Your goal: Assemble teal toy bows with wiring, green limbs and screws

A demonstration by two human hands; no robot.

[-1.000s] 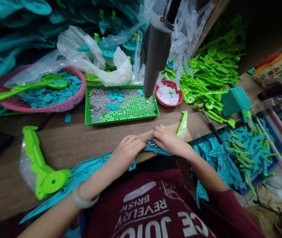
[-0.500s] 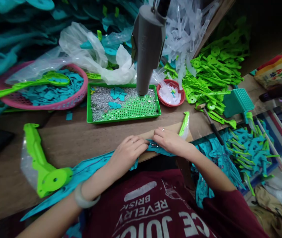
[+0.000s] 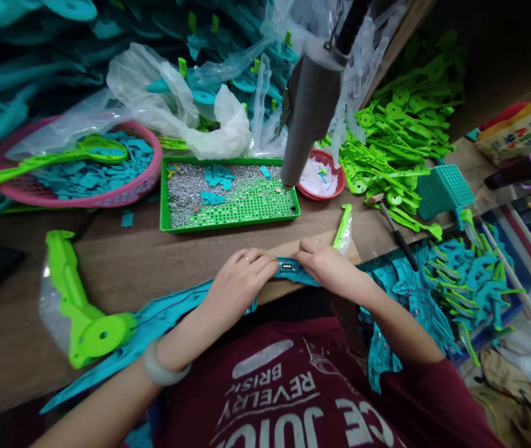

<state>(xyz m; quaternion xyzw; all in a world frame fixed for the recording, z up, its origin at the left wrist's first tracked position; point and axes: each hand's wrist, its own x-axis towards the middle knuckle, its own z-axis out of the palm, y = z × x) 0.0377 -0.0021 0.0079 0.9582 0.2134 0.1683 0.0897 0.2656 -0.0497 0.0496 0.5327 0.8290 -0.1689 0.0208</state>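
A long teal plastic part (image 3: 162, 320) lies along the near edge of the wooden table (image 3: 162, 261). My left hand (image 3: 239, 283) presses down on it, fingers curled over its top. My right hand (image 3: 328, 267) pinches the same part just to the right. Between the two hands a small metal piece (image 3: 287, 267) shows on the teal part. A grey hanging power tool (image 3: 309, 118) dangles above the green tray (image 3: 230, 221), which holds many small screws and a few teal bits.
A pink basket (image 3: 78, 196) of teal pieces sits at left, a small red bowl (image 3: 321, 180) right of the tray. Green parts lie at left (image 3: 83, 311), by my right hand (image 3: 342, 227) and piled at back right (image 3: 396, 137). Teal parts (image 3: 461, 280) fill a bin at right.
The hanging tool has swung from left to right above the tray. My hands have moved slightly apart, uncovering the metal piece on the teal part.
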